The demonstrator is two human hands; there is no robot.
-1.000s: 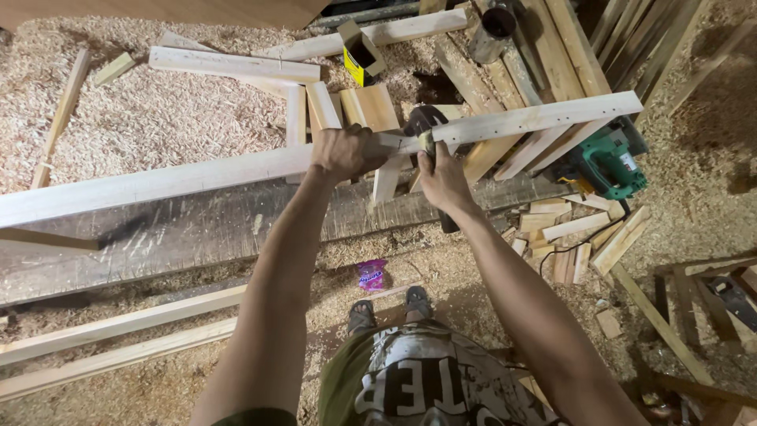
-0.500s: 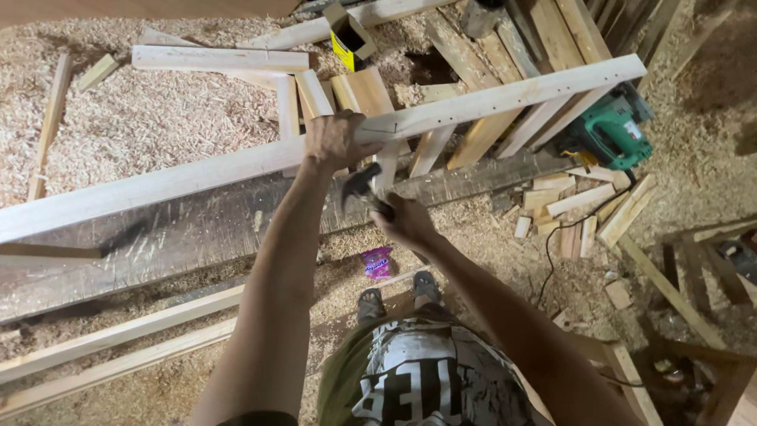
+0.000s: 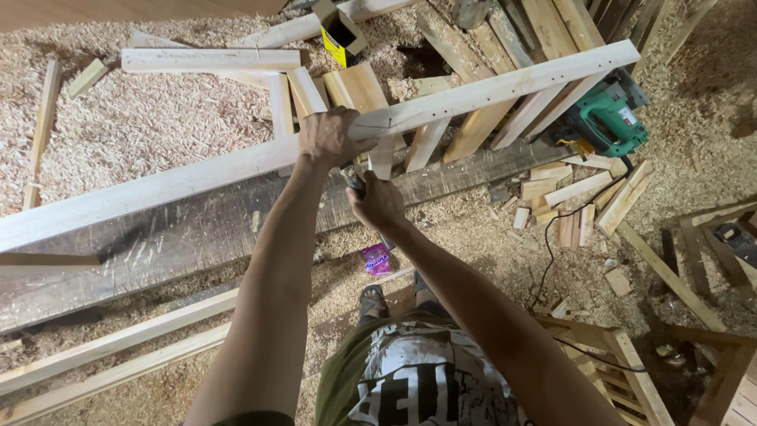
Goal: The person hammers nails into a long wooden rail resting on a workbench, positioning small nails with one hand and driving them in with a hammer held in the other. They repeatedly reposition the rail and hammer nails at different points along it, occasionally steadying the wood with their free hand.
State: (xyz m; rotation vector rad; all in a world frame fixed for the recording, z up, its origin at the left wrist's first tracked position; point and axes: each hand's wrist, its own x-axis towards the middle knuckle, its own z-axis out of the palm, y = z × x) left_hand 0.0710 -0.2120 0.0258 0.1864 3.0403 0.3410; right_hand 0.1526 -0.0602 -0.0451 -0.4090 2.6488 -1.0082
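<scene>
A: Where's the long pale wooden rail [image 3: 197,177]?
B: Under the left hand [image 3: 331,136], fingers wrapped over its top edge, arm outstretched.
A: How might it handle?
B: Probably stiff, fairly light; gripped near midlength.
A: The right hand [image 3: 377,201]?
B: Just below the left, closed around a dark tool [image 3: 356,183], largely hidden.

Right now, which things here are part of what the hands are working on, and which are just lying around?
In hand:
left hand gripping the long drilled rail
right hand on a dark tool, mostly hidden

Lying about:
green power tool
yellow box
offcuts
pink wrapper
</scene>
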